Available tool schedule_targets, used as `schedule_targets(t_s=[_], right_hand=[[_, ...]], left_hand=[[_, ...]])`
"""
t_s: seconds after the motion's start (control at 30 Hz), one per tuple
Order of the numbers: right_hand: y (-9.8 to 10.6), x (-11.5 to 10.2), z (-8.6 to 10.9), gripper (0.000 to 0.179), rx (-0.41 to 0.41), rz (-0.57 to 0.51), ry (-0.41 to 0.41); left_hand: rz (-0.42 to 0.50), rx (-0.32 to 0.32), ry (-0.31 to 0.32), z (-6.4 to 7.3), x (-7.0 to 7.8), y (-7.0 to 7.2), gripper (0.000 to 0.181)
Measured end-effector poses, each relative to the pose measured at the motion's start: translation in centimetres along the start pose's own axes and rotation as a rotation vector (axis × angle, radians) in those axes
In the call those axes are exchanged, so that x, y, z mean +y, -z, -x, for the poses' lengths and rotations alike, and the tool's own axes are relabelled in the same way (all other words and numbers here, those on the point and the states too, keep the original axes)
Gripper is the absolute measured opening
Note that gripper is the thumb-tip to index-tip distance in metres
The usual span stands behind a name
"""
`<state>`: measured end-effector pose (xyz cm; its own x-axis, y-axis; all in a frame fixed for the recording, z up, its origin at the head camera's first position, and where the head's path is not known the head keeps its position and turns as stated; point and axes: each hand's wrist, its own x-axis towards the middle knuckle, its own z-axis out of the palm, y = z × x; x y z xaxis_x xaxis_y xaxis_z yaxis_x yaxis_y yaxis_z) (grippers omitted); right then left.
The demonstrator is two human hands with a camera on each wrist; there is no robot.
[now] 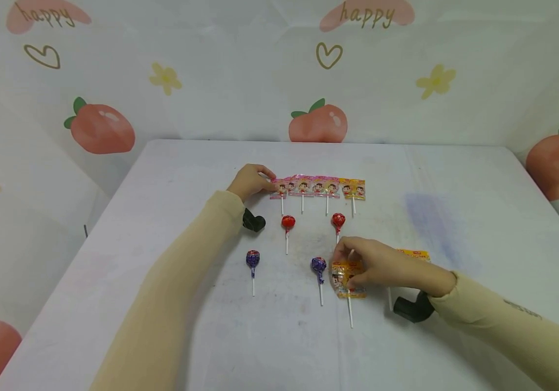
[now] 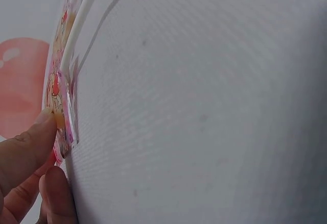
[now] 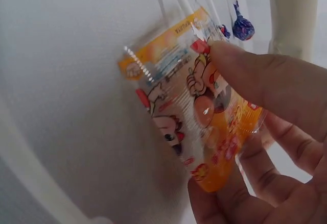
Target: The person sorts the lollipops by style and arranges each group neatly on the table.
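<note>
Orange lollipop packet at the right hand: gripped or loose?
Gripped: the right hand pinches the packet between thumb and fingers in wrist view.

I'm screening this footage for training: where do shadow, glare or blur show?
Head view: a soft shadow beside the left sleeve; left wrist view: a stick casts a thin shadow on the table, the right edge darkens, and the peach print looks soft; right wrist view: white glints on the orange wrapper.
</note>
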<state>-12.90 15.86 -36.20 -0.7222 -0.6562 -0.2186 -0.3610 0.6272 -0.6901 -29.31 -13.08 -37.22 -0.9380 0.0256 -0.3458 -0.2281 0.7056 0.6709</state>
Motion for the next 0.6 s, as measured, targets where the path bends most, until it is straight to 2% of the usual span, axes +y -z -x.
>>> schedule_targets(t_s=[0.13, 0.37, 0.6], right_hand=[[0.20, 0.15, 0.20, 0.044, 0.015, -0.015, -0.001], [0.59, 0.53, 0.44, 0.046, 0.044, -0.082, 0.052], [0.80, 0.67, 0.64, 0.040, 0.068, -0.101, 0.090]], left_hand=[[-0.003, 0.001, -0.001, -0.05, -0.04, -0.02, 0.033], [0.011, -0.001, 0.013, -0.12, -0.03, -0.07, 0.032], [0.000, -0.004, 0.003, 0.04, 0.05, 0.03, 0.033]])
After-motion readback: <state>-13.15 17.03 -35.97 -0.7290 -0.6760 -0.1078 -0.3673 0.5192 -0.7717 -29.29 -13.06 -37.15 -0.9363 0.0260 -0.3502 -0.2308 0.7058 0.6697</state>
